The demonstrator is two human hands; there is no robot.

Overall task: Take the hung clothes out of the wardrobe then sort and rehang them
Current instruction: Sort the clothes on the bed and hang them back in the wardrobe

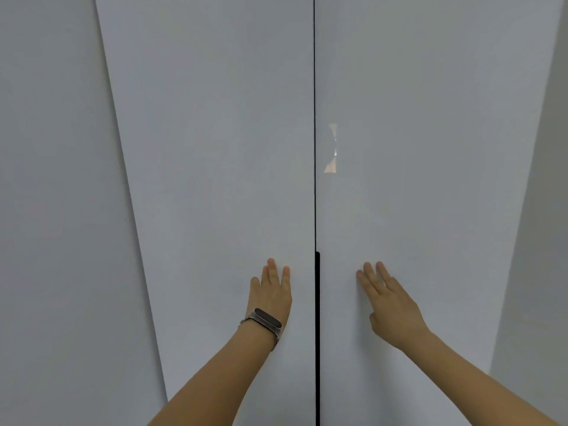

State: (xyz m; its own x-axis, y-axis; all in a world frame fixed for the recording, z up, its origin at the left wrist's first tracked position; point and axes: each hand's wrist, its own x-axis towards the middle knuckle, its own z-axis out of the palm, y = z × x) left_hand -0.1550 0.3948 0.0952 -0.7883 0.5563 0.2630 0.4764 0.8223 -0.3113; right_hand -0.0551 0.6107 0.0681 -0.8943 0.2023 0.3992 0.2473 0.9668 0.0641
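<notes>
A pale grey wardrobe fills the view with both doors closed. A thin black gap runs down the middle between the left door [215, 149] and the right door [430, 149]. My left hand [272, 292], a band on its wrist, lies flat on the left door beside the gap with straight fingers. My right hand [388, 302] lies flat on the right door, its fingers straight and spread. No clothes are visible; the inside is hidden behind the doors.
A plain grey panel or wall [55, 210] flanks the wardrobe on the left and another grey wall [541, 241] on the right. A small piece of clear tape [332, 149] sticks on the right door near the gap.
</notes>
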